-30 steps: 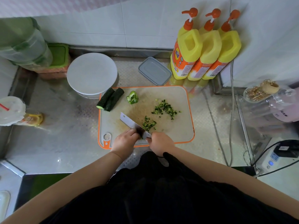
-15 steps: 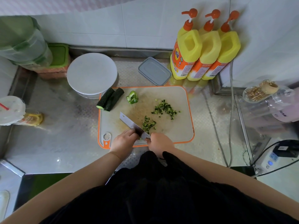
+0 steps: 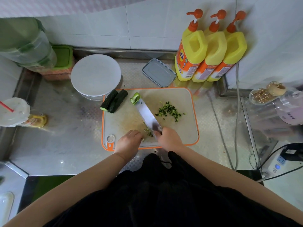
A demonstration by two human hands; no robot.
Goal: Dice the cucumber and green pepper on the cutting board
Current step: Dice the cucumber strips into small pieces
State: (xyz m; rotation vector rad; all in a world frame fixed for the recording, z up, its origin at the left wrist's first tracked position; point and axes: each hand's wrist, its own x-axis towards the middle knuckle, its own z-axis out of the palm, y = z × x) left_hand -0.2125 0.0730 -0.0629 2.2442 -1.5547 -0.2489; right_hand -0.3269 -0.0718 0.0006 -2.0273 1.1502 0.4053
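- The cutting board [image 3: 183, 128] with orange rim lies on the steel counter [image 3: 65, 141].
- The right hand [image 3: 170, 138] grips the knife [image 3: 147, 114]; its tip reaches beside the green pepper piece [image 3: 135, 98].
- The left hand [image 3: 129, 141] rests with curled fingers at small dice [image 3: 149, 132]; whether it holds something, I cannot tell.
- Two cucumber pieces [image 3: 114, 101] lie at the far left corner.
- A diced pile [image 3: 169, 111] lies right of the blade.

We look from one wide-angle camera worn on the head, facing forward and steeply down over our own forearms onto the cutting board [image 3: 180, 128] on the steel counter [image 3: 65, 136]. It sits close enough that our dark clothing fills the bottom of the view, while the tiled wall [image 3: 147, 30] bends across the top. There is only this one view.
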